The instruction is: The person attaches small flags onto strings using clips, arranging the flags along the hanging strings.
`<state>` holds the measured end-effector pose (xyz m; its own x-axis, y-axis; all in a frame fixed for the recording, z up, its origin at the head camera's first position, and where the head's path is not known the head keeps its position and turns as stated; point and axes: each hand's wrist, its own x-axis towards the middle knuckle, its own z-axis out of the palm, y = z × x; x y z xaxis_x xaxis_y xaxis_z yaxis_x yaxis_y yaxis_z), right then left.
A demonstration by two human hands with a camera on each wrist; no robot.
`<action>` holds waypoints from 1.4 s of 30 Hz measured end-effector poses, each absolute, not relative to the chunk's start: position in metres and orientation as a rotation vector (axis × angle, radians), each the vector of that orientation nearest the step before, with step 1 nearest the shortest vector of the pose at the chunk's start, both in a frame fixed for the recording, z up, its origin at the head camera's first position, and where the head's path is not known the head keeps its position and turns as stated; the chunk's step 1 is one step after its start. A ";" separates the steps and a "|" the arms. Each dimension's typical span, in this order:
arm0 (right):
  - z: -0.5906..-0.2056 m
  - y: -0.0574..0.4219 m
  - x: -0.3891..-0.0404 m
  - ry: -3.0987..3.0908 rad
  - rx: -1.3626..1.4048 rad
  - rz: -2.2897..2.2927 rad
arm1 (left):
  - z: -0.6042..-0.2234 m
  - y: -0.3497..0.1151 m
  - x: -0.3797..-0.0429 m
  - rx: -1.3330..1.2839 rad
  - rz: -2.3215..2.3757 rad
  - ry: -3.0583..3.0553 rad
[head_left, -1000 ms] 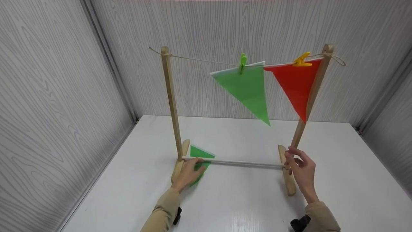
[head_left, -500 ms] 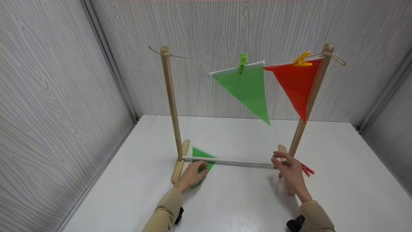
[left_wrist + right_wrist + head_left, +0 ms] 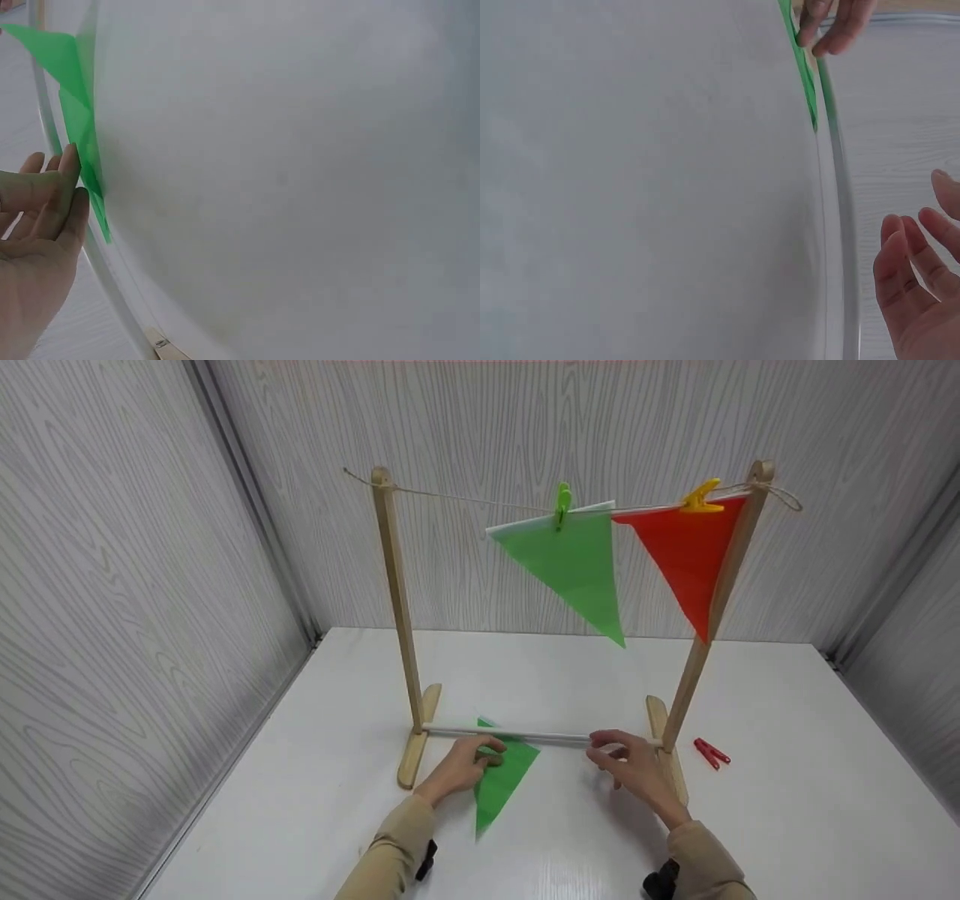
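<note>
My left hand (image 3: 461, 765) pinches a green triangular paper flag (image 3: 506, 780) near its upper left side, in front of the white crossbar (image 3: 555, 735). In the left wrist view the flag (image 3: 82, 112) stands tilted against the fingers, and the fingertips overlap its edge. To the right, my right hand (image 3: 637, 769) holds nothing, its fingers loosely bent beside the crossbar. Above, a second green flag (image 3: 570, 562) hangs from a string (image 3: 465, 499) by a lime-green clothespin (image 3: 562, 504), and a red flag (image 3: 686, 555) hangs by a yellow clip (image 3: 701, 498).
Two wooden posts, one at left (image 3: 397, 607) and one at right (image 3: 686, 682), stand on wooden feet and carry the string. A red clothespin (image 3: 711, 754) lies on the white table (image 3: 765, 825) right of the stand. Wood-grain panels (image 3: 180, 585) enclose the table.
The left hand has shifted right and toward me, bringing the lower green flag with it. The right hand has moved left from the right post, so the red clothespin shows.
</note>
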<state>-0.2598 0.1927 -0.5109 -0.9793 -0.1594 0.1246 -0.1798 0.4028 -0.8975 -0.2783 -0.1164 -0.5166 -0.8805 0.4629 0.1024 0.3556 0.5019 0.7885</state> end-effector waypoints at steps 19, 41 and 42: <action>-0.527 0.137 -0.273 -2.779 0.282 1.606 | -0.516 -0.103 -0.274 0.649 1.056 2.699; -0.530 0.122 -0.281 -2.812 0.328 1.444 | -0.514 -0.093 -0.275 0.687 1.017 2.723; -0.530 0.122 -0.281 -2.812 0.333 1.446 | -0.514 -0.093 -0.275 0.684 1.022 2.720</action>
